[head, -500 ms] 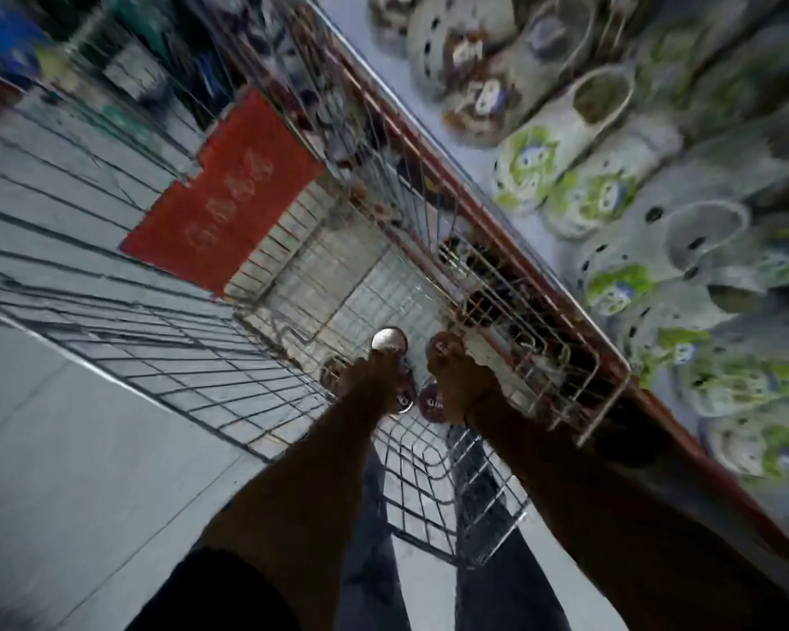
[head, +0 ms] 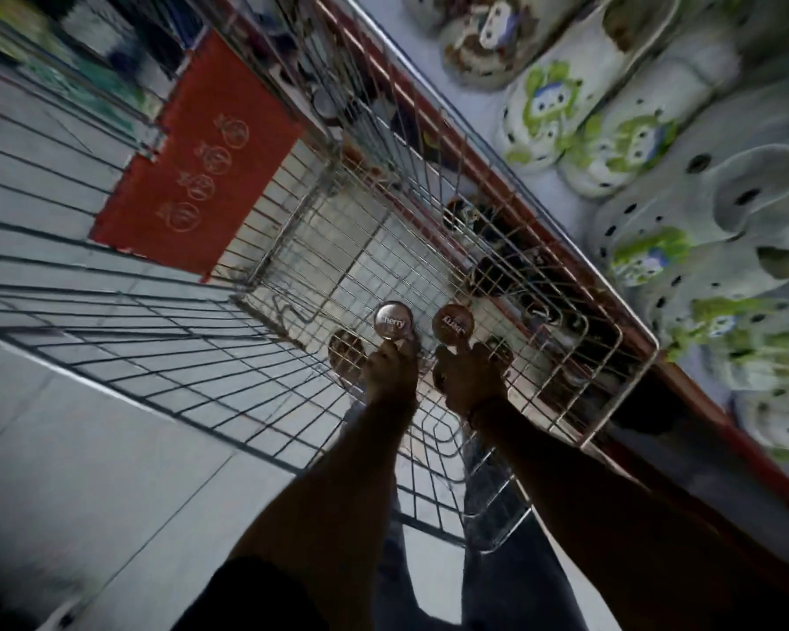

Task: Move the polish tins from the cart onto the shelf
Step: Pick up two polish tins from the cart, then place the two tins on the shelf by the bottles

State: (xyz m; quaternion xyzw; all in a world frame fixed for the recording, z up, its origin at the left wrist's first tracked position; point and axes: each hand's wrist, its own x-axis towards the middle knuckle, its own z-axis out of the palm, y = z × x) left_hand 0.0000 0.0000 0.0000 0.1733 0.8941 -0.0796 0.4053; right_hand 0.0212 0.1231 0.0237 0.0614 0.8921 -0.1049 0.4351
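We look straight down into a wire shopping cart (head: 452, 211), both of our arms reaching into its basket. Our left hand (head: 390, 373) has its fingers closed on the near edge of a round polish tin (head: 393, 321), gripped at its six o'clock side. The lid is flat, shiny and silvery-brown, with white lettering reading "herry" across it, and it faces up towards us. Our right hand (head: 468, 378) is closed in the same way on a second polish tin (head: 453, 324), just beside the first at its three o'clock. This lid is a coppery brown, equally glossy, and its white lettering runs upside down from where we stand. The two tins sit close together but apart, with a strip of cart mesh showing between them.

At eight o'clock from the left-hand tin, a third round tin (head: 347, 353) lies low in the basket, darker and seen through the wires; its markings are too dim to read. A red panel (head: 201, 175) with pale circular emblems hangs on the far end of the cart at eleven o'clock. Along the right, from one to four o'clock, a shelf (head: 488, 116) holds white clogs (head: 561, 111) printed with green and blue cartoon figures.
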